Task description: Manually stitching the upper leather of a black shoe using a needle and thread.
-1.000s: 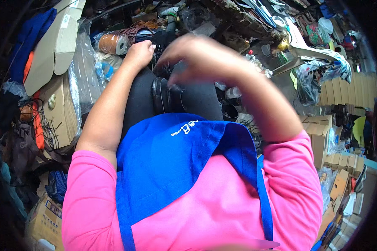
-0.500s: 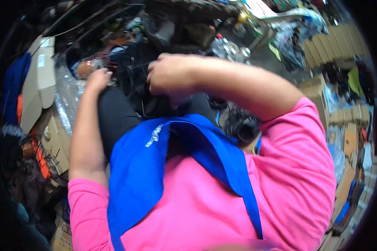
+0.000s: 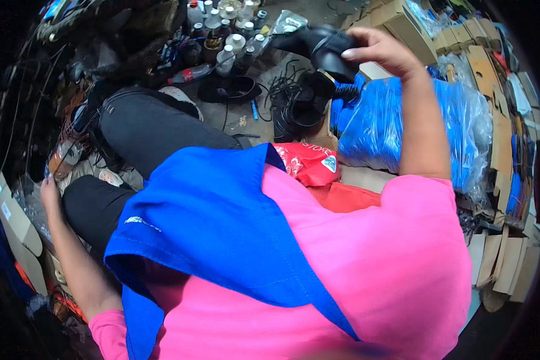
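At the upper right my right hand (image 3: pixel 381 51) is closed on a black, glossy, shoe-like piece (image 3: pixel 333 51), thumb on its near side. That piece hangs above the floor, its narrow end pointing left. Low at the far left, my left hand (image 3: pixel 49 193) is beside my knee, against a clear-wrapped orange-brown roll (image 3: pixel 59 161); its fingers are too small and hidden to read. Beneath the black piece, a bundle of black cords (image 3: pixel 288 84) and a round black part (image 3: pixel 306 111) lie on the ground.
Several bottles with white caps (image 3: pixel 225 57) stand at the back. A blue plastic-wrapped bundle (image 3: pixel 378 126) lies under my right forearm, near a red bag (image 3: pixel 309 165). Cardboard pieces (image 3: pixel 492 258) line the right; a cardboard sheet (image 3: pixel 15 225) leans at the left.
My view has swung to the right. My right hand has gone from in front of my lap out to the right and now holds the black piece. My left hand stays near the orange-brown roll.
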`<state>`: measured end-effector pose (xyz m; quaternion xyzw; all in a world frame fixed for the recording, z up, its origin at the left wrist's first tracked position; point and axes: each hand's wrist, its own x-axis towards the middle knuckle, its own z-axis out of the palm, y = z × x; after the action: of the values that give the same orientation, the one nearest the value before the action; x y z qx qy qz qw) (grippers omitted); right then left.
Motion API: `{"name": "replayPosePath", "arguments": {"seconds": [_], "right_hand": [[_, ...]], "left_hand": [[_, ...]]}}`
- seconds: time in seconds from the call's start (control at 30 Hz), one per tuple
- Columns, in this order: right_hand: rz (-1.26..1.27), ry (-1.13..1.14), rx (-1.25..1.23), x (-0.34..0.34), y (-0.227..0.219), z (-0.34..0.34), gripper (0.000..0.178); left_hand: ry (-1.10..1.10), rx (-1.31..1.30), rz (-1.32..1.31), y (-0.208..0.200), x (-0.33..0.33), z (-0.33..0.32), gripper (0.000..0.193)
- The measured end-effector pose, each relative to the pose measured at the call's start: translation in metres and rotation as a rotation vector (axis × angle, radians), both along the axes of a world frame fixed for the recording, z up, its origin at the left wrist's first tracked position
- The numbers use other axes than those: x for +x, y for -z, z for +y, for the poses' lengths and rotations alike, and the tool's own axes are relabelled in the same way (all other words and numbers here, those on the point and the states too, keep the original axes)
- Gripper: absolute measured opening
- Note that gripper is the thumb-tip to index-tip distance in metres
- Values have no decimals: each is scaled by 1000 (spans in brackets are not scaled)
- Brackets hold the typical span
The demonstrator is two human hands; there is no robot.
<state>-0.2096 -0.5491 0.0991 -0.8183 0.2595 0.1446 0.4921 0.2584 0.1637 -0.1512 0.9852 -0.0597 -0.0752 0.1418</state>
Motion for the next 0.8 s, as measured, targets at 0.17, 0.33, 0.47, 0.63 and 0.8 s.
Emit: {"name": "replayPosePath", "arguments": {"seconds": [0.17,0.33,0.47,0.63,0.8], "right_hand": [[215,248,-922,-61,149,37,37],[238,325,-1104,-93,261,66,33],[405,391,-1049,-90,293,72,41],[603,528,-680,-89,324,80,61],[782,454,-578,-80,337,59,72]], "left_hand": [[-20,142,-181,-21,-18,-9,47],[-107,145,-254,-41,-36,-15,51],[-89,160,-320,-59,-37,-8,50],[-135,171,-181,-88,-31,20,48],[-144,-118,-167,-127,-25,17,53]]}}
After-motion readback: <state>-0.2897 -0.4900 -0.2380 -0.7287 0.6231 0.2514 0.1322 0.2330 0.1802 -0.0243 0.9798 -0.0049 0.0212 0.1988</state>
